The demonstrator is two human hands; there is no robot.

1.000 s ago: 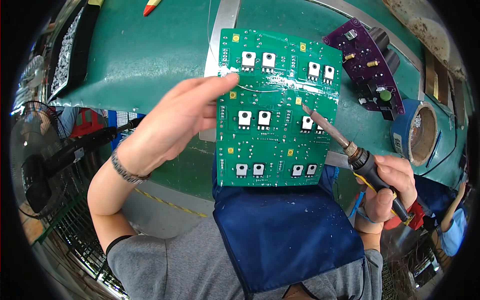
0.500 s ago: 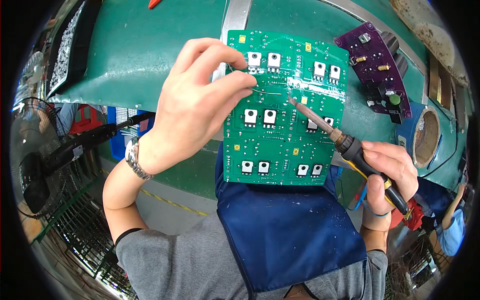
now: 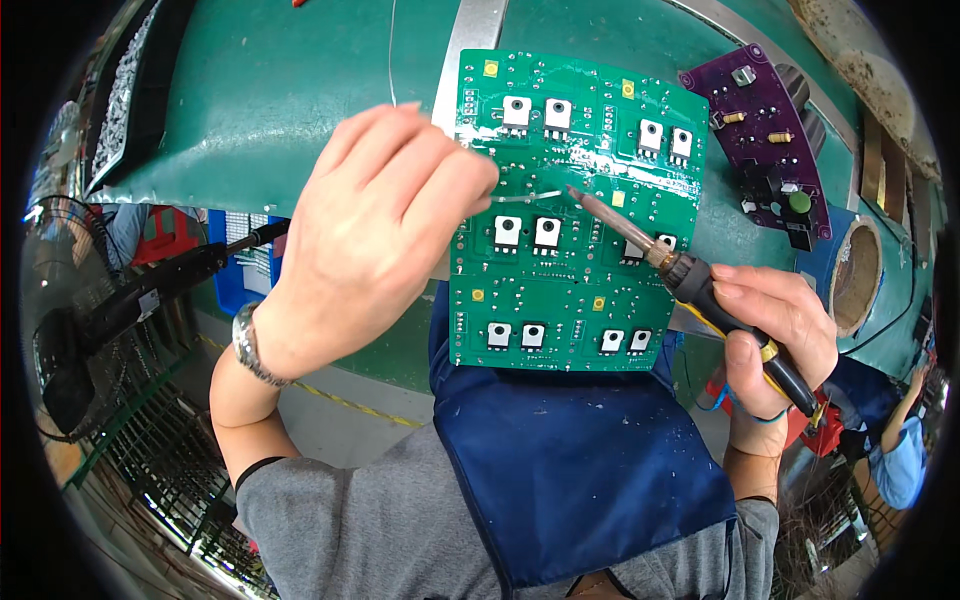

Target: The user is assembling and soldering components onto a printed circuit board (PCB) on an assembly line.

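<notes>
A large green circuit board (image 3: 540,285) lies over the bench edge above my lap, with pairs of white-tabbed black components on it. My left hand (image 3: 375,205) is closed over the board's left side and pinches a thin strand of solder wire (image 3: 525,198). One end of the wire points right across the board; a length also rises behind the hand. My right hand (image 3: 775,335) grips a soldering iron (image 3: 705,290) by its black and yellow handle. The iron's tip is at the board's upper middle, close to the wire's end; I cannot tell whether they touch.
A purple circuit board (image 3: 768,150) with resistors and a green part lies right of the green one. Beyond it stands a blue round holder (image 3: 850,270). At the left are a black tray (image 3: 130,100) and a black jointed arm (image 3: 150,295). Another person (image 3: 900,460) shows far right.
My left hand has shifted left and down and turned, fingers now curled inward. The iron's tip has moved slightly up and left. The green board has shifted a little.
</notes>
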